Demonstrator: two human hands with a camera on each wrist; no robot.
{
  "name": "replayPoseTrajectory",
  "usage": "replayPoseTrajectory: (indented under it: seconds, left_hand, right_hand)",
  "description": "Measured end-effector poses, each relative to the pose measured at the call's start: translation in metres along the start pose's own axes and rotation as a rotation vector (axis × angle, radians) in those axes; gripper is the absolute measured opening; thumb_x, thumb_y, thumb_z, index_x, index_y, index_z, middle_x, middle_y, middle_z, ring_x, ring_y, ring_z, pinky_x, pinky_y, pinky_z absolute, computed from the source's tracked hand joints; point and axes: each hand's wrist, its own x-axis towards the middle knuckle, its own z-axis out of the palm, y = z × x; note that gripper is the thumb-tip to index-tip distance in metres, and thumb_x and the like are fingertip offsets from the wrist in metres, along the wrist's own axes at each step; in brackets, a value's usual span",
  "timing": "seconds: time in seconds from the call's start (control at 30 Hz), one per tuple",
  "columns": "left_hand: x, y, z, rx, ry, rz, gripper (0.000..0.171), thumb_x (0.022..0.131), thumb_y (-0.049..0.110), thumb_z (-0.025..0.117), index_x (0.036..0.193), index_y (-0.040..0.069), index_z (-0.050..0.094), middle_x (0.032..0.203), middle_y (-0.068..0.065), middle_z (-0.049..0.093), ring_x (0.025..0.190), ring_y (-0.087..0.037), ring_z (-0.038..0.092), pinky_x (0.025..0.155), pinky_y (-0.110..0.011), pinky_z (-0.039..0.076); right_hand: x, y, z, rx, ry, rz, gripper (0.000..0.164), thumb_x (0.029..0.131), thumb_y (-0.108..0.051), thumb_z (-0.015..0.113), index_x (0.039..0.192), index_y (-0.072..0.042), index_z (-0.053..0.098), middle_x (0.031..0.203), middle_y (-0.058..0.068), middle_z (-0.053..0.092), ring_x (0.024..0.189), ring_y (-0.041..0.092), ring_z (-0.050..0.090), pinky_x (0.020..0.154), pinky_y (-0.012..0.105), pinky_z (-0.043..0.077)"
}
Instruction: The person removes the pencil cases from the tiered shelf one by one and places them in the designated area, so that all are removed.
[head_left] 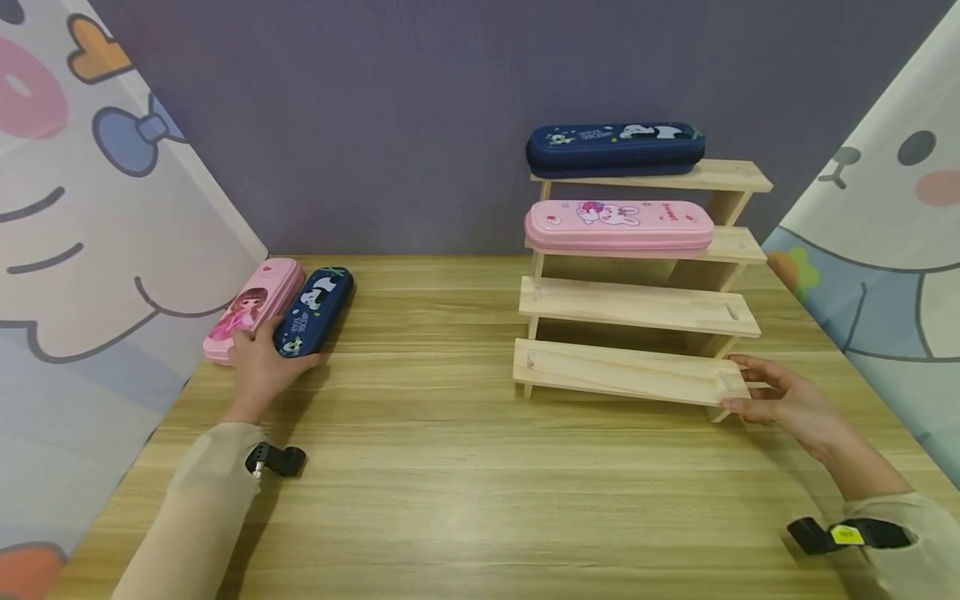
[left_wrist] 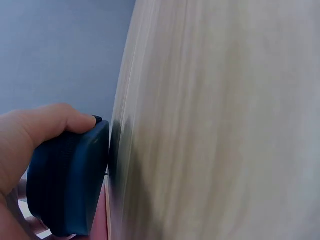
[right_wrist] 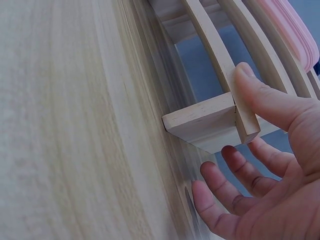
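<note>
Near the back-left corner of the desk (head_left: 420, 467), beside a pink case (head_left: 262, 302), the left grip (head_left: 258, 368) clasps a closed navy case (head_left: 315, 310), long axis slanting toward the back edge. Rightward, a rack (head_left: 630, 370) bears two more cases (head_left: 618, 228); the right grip (head_left: 797, 408) pinches its end.

From here I can't read the small lettering (head_left: 299, 322) on the left navy case (head_left: 318, 312); my left wrist view cuts off the left hand (left_wrist: 20, 142), my head view the right sleeve (head_left: 926, 565).

Left grip (left_wrist: 25, 132) holds a blue case (left_wrist: 77, 175), seemingly
</note>
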Motion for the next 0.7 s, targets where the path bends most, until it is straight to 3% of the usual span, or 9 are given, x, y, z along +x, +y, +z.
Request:
replayPoseTrajectory:
  seconds: [0.43, 0.7]
  left_hand:
    - [0.009, -0.006, -0.001, 0.072, -0.119, -0.043, 0.106, 0.081, 0.044, 0.080, 0.151, -0.008, 0.020, 0.129, -0.045, 0.021, 0.116, -0.059, 0.026, 0.093, -0.073, 0.032]
    - [0.011, -0.003, -0.001, 0.111, -0.142, -0.073, 0.100, 0.086, 0.050, 0.072, 0.151, -0.006, 0.021, 0.130, -0.046, 0.020, 0.117, -0.060, 0.022, 0.093, -0.073, 0.031]
  right_hand:
    - [0.001, 0.000, -0.001, -0.021, 0.003, 0.005, 0.065, 0.093, -0.005, 0.068, 0.147, -0.028, 0.041, 0.129, 0.020, 0.035, 0.094, -0.001, 0.052, 0.069, 0.028, 0.056]
    - [0.001, 0.001, -0.001, -0.024, 0.002, -0.001, 0.066, 0.094, -0.006, 0.068, 0.150, -0.025, 0.039, 0.131, 0.022, 0.035, 0.094, -0.002, 0.052, 0.069, 0.028, 0.056]
